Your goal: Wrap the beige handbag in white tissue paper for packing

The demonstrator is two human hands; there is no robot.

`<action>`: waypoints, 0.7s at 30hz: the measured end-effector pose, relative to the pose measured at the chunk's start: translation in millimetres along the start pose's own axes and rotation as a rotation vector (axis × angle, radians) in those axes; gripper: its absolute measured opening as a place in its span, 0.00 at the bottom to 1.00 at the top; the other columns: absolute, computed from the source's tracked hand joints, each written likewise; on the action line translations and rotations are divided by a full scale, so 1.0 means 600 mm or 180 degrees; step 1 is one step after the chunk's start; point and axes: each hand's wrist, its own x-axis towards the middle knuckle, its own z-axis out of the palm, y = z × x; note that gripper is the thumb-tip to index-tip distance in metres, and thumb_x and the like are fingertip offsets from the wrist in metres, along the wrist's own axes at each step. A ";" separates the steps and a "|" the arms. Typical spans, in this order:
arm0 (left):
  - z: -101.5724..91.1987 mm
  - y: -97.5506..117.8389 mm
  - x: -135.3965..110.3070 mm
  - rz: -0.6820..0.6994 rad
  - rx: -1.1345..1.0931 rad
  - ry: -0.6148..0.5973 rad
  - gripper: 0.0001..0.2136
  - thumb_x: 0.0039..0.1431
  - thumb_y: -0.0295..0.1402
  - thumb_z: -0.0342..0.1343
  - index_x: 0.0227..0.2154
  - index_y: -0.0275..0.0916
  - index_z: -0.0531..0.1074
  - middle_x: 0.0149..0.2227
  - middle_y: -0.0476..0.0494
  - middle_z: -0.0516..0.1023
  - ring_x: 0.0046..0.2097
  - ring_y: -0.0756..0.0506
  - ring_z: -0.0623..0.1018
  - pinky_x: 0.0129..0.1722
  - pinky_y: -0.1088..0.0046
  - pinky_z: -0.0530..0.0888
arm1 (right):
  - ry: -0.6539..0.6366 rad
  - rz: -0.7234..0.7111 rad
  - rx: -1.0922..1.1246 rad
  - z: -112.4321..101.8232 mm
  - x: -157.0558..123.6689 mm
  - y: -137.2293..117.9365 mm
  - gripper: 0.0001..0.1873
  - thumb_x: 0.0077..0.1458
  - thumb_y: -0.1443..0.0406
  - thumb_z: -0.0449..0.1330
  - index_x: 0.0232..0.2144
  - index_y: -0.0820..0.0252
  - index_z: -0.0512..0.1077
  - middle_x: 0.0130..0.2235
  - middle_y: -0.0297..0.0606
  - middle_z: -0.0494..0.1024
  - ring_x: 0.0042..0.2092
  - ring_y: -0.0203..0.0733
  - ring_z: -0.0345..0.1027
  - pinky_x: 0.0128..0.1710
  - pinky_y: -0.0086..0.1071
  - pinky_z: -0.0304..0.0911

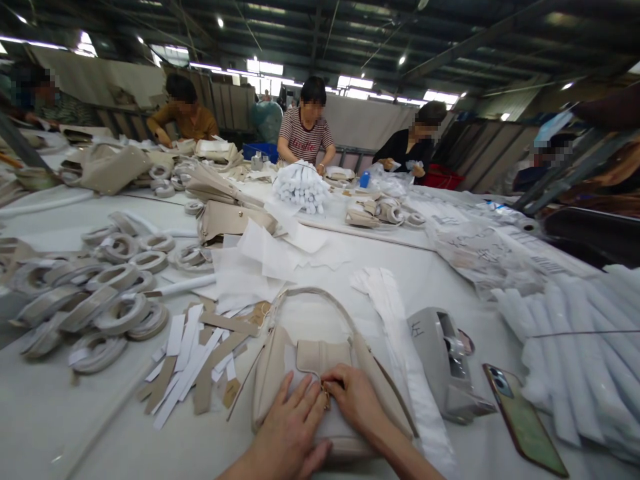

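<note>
A beige handbag (pixel 273 363) lies in front of me on the white table, its shoulder strap (pixel 320 292) arched away from me. My left hand (pixel 295 420) rests flat on the front of the bag, fingers stretched out. With thumb and finger pinched, my right hand (pixel 353 393) grips a small gold-coloured metal clasp (pixel 327 400) just below the flap (pixel 323 357). The fingers partly cover the clasp, so its exact shape is hidden.
Coiled beige straps (pixel 117 310) and loose strips (pixel 187 360) lie to the left. On the right are a tape dispenser (pixel 445 367), a phone (pixel 525 420) and bundled white rolls (pixel 575 353). White tissue paper (pixel 265 253) lies beyond the bag. Co-workers (pixel 306 130) work across the table.
</note>
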 end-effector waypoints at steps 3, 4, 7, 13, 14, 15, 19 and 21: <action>0.001 -0.001 0.001 0.0086 -0.0024 -0.0366 0.28 0.66 0.44 0.42 0.65 0.39 0.48 0.65 0.41 0.55 0.65 0.35 0.55 0.63 0.47 0.50 | -0.0017 -0.0011 -0.0108 0.000 -0.012 -0.008 0.13 0.54 0.68 0.52 0.28 0.57 0.78 0.31 0.39 0.79 0.35 0.43 0.71 0.36 0.32 0.61; 0.003 -0.003 0.000 0.0138 -0.0059 -0.0481 0.29 0.66 0.46 0.41 0.65 0.39 0.47 0.65 0.40 0.53 0.65 0.35 0.53 0.63 0.46 0.49 | -0.0023 -0.0013 -0.0133 0.001 -0.015 -0.009 0.14 0.54 0.68 0.52 0.29 0.57 0.78 0.31 0.39 0.79 0.35 0.43 0.71 0.36 0.32 0.62; 0.007 -0.005 -0.002 0.0178 -0.0159 -0.0637 0.31 0.66 0.50 0.39 0.65 0.37 0.45 0.66 0.38 0.50 0.66 0.34 0.50 0.63 0.46 0.46 | -0.0038 -0.0043 -0.0175 0.006 -0.019 -0.010 0.15 0.55 0.69 0.51 0.31 0.57 0.78 0.33 0.39 0.79 0.36 0.43 0.72 0.37 0.32 0.62; 0.006 -0.008 0.003 0.0127 -0.0200 -0.0687 0.32 0.65 0.51 0.39 0.65 0.38 0.45 0.65 0.37 0.53 0.66 0.37 0.52 0.64 0.47 0.44 | -0.0454 -0.0491 -0.0449 -0.010 -0.019 -0.002 0.14 0.58 0.69 0.49 0.35 0.59 0.75 0.36 0.40 0.79 0.38 0.43 0.72 0.40 0.32 0.62; 0.006 -0.011 0.004 0.0124 -0.0194 -0.0693 0.32 0.65 0.52 0.39 0.65 0.38 0.45 0.65 0.37 0.54 0.66 0.38 0.53 0.64 0.48 0.44 | -0.0613 -0.0680 -0.0516 -0.017 -0.018 0.000 0.13 0.58 0.70 0.49 0.36 0.58 0.74 0.36 0.40 0.79 0.39 0.43 0.72 0.40 0.31 0.62; 0.006 -0.015 0.005 0.0131 -0.0190 -0.0712 0.33 0.64 0.52 0.40 0.65 0.38 0.45 0.65 0.36 0.54 0.66 0.37 0.53 0.64 0.48 0.44 | -0.0751 -0.0873 -0.0612 -0.024 -0.016 0.000 0.13 0.58 0.70 0.50 0.37 0.58 0.74 0.37 0.39 0.79 0.39 0.42 0.72 0.40 0.31 0.62; 0.012 -0.018 0.015 0.0217 -0.0154 -0.0923 0.30 0.62 0.48 0.48 0.64 0.47 0.51 0.62 0.41 0.61 0.63 0.37 0.60 0.63 0.50 0.53 | -0.0978 -0.1541 -0.1419 -0.042 -0.015 -0.017 0.11 0.57 0.70 0.55 0.39 0.56 0.75 0.32 0.35 0.80 0.34 0.40 0.73 0.35 0.28 0.62; 0.019 -0.005 0.038 0.0190 -0.0052 -0.0751 0.24 0.59 0.42 0.53 0.58 0.63 0.59 0.58 0.54 0.68 0.60 0.39 0.64 0.61 0.53 0.57 | -0.0888 -0.1687 -0.1633 -0.053 -0.019 -0.031 0.05 0.53 0.68 0.61 0.30 0.53 0.77 0.25 0.28 0.78 0.29 0.36 0.71 0.29 0.25 0.60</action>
